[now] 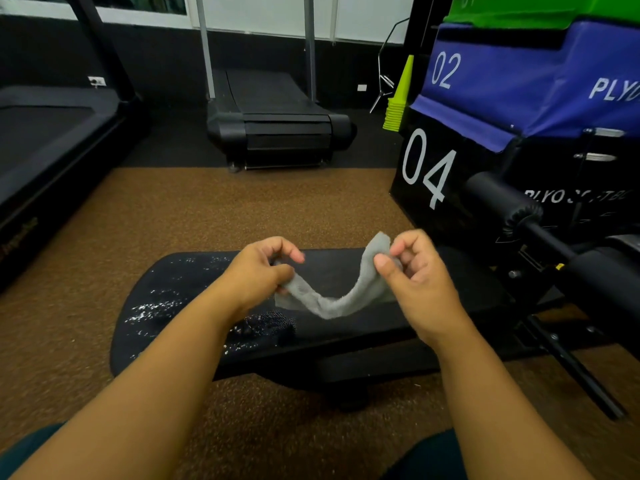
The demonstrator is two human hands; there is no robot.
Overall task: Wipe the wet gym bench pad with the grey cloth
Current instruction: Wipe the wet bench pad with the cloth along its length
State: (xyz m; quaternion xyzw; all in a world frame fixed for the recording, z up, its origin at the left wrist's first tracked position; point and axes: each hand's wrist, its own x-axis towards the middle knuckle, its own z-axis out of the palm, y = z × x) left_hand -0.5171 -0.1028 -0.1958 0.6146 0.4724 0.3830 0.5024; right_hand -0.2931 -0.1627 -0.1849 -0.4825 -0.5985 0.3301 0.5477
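The black gym bench pad (349, 268) lies across the middle of the view, with water droplets glistening on its left half. A grey cloth (334, 303) hangs in a sagging strip above the pad, stretched between both hands. My left hand (258, 271) pinches the cloth's left end. My right hand (412, 268) pinches its right end between thumb and fingers, with that end sticking up. The cloth's low middle is just above the pad; whether it touches the pad is unclear.
Stacked plyo boxes (485, 133), black, blue and green, stand close on the right, with the bench's padded roller (498, 199) and frame in front of them. Two treadmills (277, 126) sit at the back and left. Yellow cones (398, 98) stand by the boxes. Brown rubber floor surrounds the bench.
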